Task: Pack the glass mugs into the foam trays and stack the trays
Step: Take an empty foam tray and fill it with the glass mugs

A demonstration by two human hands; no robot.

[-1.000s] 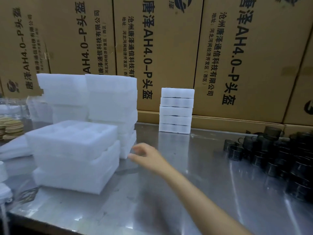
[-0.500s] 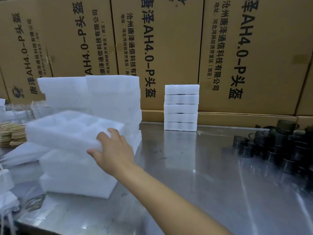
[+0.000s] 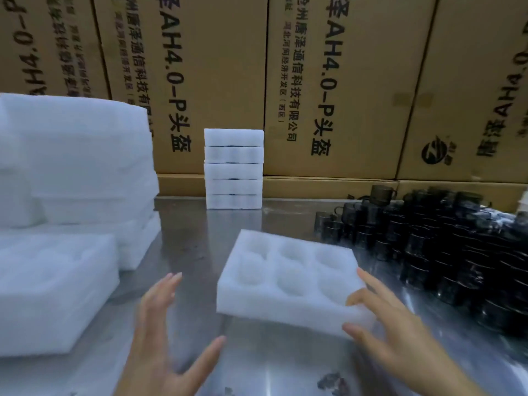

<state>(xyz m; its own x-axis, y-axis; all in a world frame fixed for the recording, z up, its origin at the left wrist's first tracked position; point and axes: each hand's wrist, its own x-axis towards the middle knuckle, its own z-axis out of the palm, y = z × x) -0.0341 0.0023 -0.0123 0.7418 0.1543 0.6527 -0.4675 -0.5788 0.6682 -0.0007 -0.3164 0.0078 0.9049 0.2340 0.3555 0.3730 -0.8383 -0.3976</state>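
My right hand (image 3: 391,332) pinches the near right corner of the six-pocket foam tray (image 3: 288,278), while my left hand (image 3: 163,347) hangs spread just left of that tray.

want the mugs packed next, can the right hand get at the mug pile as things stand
Probably yes: the glass mugs lie just beyond the right hand with nothing between, but its fingers grip the foam tray, so it must let go first.
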